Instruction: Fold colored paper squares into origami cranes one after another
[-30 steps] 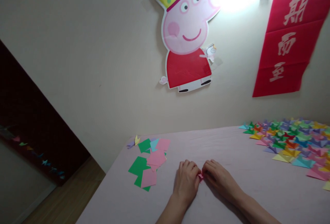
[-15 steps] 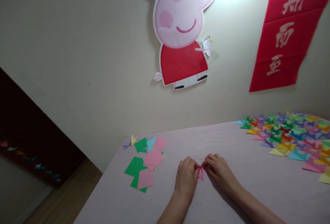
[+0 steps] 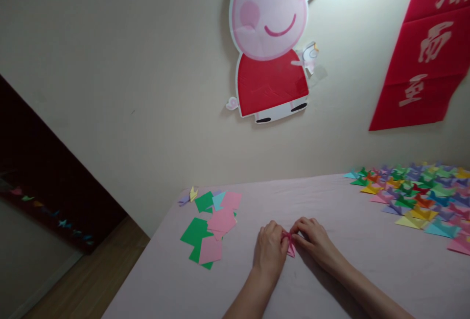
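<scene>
A small pink folded paper is between my two hands, just above or on the pink-covered table. My left hand pinches its left side, fingers curled and closed. From the other side my right hand grips it near the top with thumb and fingertips pressed together. The lower tip of the paper points toward me; its upper part is partly hidden by the fingers.
Loose green, pink and blue paper squares lie left of my hands. Behind them are a yellow folded piece and a purple one. Many-coloured folded paper cranes stand in rows at the right. The wall rises behind the table.
The view has shifted slightly, so wall and table items sit a little differently. Both hands still hold the pink paper, whose lower part looks slightly turned.
</scene>
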